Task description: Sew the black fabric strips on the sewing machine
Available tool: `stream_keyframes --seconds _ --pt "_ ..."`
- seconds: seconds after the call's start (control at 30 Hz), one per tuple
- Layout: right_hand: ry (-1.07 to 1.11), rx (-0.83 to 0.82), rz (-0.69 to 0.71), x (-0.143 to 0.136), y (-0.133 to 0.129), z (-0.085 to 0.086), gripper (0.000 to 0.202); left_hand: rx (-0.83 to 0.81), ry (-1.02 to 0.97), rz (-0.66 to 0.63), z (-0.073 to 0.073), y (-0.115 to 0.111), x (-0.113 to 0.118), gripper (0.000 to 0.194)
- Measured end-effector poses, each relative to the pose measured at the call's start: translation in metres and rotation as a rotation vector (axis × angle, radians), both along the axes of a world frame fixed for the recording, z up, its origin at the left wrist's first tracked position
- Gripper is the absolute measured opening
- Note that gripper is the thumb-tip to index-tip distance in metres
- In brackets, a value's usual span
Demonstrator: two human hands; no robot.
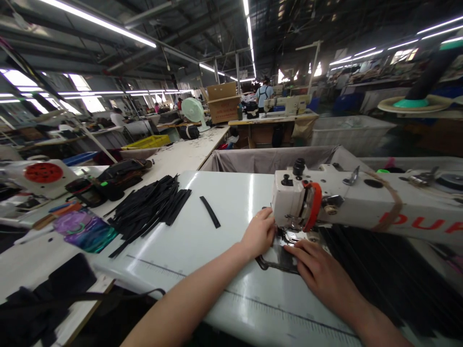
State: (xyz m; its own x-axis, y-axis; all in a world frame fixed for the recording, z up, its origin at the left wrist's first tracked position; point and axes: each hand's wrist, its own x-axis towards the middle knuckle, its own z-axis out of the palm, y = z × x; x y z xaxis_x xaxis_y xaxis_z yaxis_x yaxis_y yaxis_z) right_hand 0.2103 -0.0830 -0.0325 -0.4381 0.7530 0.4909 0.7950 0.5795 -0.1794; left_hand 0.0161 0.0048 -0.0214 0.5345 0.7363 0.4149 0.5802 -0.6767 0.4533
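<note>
A white sewing machine [289, 197] with an orange guard stands on the pale table [231, 193]. Left of its needle area, my left hand [258, 233] is closed with curled fingers; what they hold, if anything, is hidden. My right hand [314, 262] lies with fingers stretched out at the front of the needle area, fingertips by the metal plate [278, 258]. A single black strip [210, 212] lies on the table left of my hands. Farther left is a pile of black strips [148, 202].
Long black material [390, 274] lies right of the machine, under its arm. A purple and teal pouch [85, 229] sits at the left edge. A grey cloth-lined bin [275, 159] is behind the table. A green fan [193, 111] and a cardboard box [222, 101] stand beyond.
</note>
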Motion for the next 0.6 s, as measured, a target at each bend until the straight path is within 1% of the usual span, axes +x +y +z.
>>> stream_keyframes --seconds 0.03,0.07,0.1,0.17,0.2,0.23,0.27,0.37,0.47,0.53,0.6 --pt "0.000 -0.008 -0.002 0.000 0.000 -0.001 0.032 0.027 0.072 -0.081 0.001 0.011 -0.002 0.017" --pt "0.003 -0.018 -0.003 0.001 0.000 -0.002 0.032 0.044 0.137 -0.115 0.003 0.020 -0.004 0.016" --pt "0.006 -0.027 -0.005 0.001 0.001 -0.002 0.032 0.059 0.196 -0.108 0.005 0.028 -0.006 0.016" --pt "0.015 -0.038 -0.008 0.001 0.001 -0.003 0.032 0.076 0.266 0.012 0.012 0.037 -0.009 0.017" --pt "0.020 -0.038 -0.010 0.001 0.001 -0.003 0.032 0.085 0.286 0.077 0.015 0.036 -0.010 0.018" --pt "0.023 -0.035 -0.011 0.001 0.001 -0.003 0.032 0.092 0.300 0.118 0.018 0.032 -0.010 0.018" --pt "0.025 -0.029 -0.013 0.000 0.001 -0.003 0.032 0.093 0.309 0.130 0.020 0.024 -0.010 0.019" --pt "0.013 -0.011 -0.017 -0.001 0.001 0.000 0.033 0.044 0.279 0.072 0.021 -0.013 -0.009 0.021" --pt "-0.019 0.002 0.010 -0.004 0.001 0.004 0.032 -0.001 0.139 0.040 0.016 -0.048 -0.010 0.015" --pt "-0.027 0.018 0.028 -0.004 0.001 0.006 0.030 -0.027 0.036 0.018 0.012 -0.059 -0.013 0.015" --pt "-0.020 0.031 0.030 -0.004 0.001 0.007 0.029 -0.061 -0.039 -0.035 0.009 -0.059 -0.016 0.016"
